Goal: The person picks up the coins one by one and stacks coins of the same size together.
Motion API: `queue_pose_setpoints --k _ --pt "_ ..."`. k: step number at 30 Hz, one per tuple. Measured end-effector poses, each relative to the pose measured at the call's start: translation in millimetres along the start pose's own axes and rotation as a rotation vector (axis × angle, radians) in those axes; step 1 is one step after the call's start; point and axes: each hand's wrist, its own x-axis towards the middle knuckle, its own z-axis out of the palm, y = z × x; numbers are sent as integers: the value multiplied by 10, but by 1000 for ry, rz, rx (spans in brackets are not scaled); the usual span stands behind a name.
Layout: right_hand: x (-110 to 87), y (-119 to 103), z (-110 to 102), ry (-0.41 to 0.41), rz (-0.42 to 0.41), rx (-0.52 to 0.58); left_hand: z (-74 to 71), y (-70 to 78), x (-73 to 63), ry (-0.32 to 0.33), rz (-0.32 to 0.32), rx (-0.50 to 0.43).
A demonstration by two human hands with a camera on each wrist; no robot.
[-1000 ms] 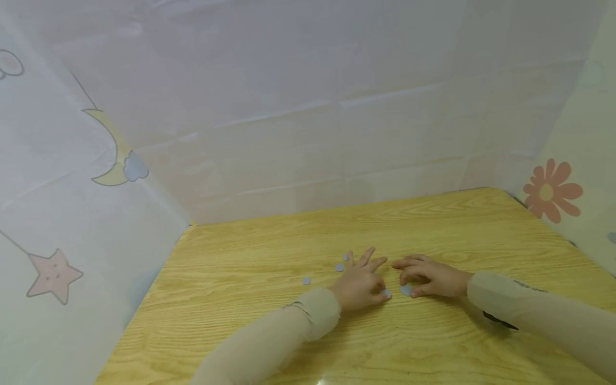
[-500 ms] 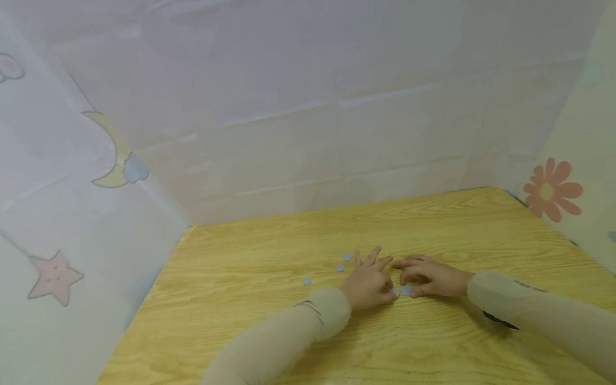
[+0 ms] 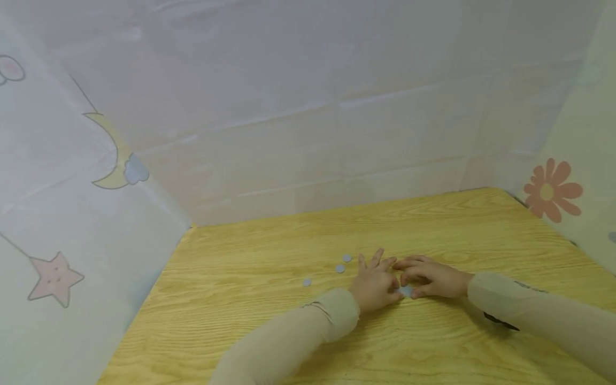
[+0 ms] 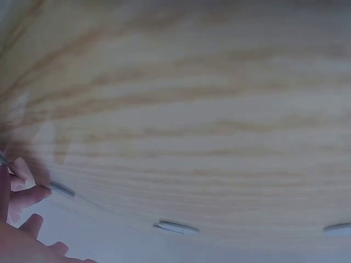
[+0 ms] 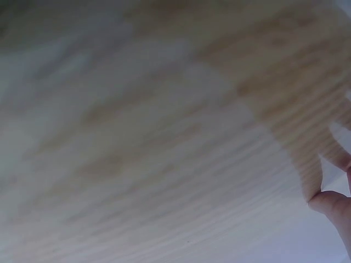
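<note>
My left hand [image 3: 376, 287] holds a small pale disc between thumb and forefinger on the tabletop, its other fingers spread; that disc is nearly hidden in the head view. Facing it, my right hand [image 3: 438, 278] curls thumb and fingers about another pale grey-blue disc [image 3: 407, 291] lying flat. The two discs seem to meet edge to edge, but I cannot tell whether they touch. Left of the hands lie three loose discs: a near one [image 3: 306, 282], a middle one [image 3: 339, 268] and a far one [image 3: 347, 258]. Right fingertips [image 5: 323, 200] press near the table surface in the right wrist view.
A wood-grain table [image 3: 250, 251] carries everything. Pale cloth walls [image 3: 308, 133] stand along its back and sides, printed with a moon [image 3: 113, 155], a star [image 3: 56, 279] and a red flower [image 3: 553, 191]. Both forearms rest low over the table.
My left hand has slid to the right with its disc, closing the gap to the right hand's disc. The far loose disc has come fully into view. My right hand stays put.
</note>
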Motion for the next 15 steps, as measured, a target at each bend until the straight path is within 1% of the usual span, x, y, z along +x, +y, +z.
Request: queue_pose_setpoints --k 5,9,11,15 --pt "8 2 9 -9 3 21 9 -29 -12 -6 -27 -3" --pt "1 18 10 0 -13 17 9 -64 -44 -20 -46 -12" --pt "-5 30 8 3 -15 16 1 -61 -54 -31 -52 -17" --pt "-3 47 13 2 -15 13 -19 -10 -53 -35 -62 7"
